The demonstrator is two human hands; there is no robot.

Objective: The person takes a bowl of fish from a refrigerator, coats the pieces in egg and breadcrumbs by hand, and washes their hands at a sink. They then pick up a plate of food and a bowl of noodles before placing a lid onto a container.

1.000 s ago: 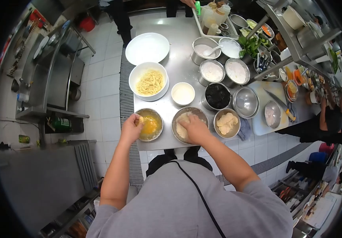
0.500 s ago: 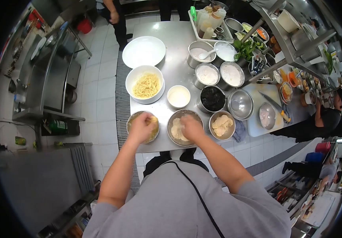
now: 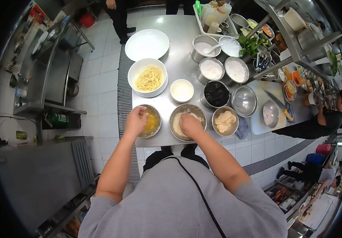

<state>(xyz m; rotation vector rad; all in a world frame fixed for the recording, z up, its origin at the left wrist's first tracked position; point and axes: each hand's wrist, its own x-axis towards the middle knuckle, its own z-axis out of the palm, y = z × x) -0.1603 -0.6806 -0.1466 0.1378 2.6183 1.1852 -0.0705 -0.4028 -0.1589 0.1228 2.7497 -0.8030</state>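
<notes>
Two bowls worked at the worktop (image 3: 179,35)'s near edge
Left hand (image 3: 137,120) held over the egg bowl (image 3: 152,127); right hand (image 3: 191,126) lowered into the crumb bowl (image 3: 177,131); hands apart; any grip cannot be told.

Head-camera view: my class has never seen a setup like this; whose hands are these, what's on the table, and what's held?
There is no machine: these are a person's bare hands, seen by one camera worn on their head. The left hand is over a bowl of yellow liquid; the right hand reaches into a bowl of pale crumbly material. Whether either holds anything is unclear. The steel table also bears a bowl of dough-like lumps and a white bowl of noodles.
</notes>
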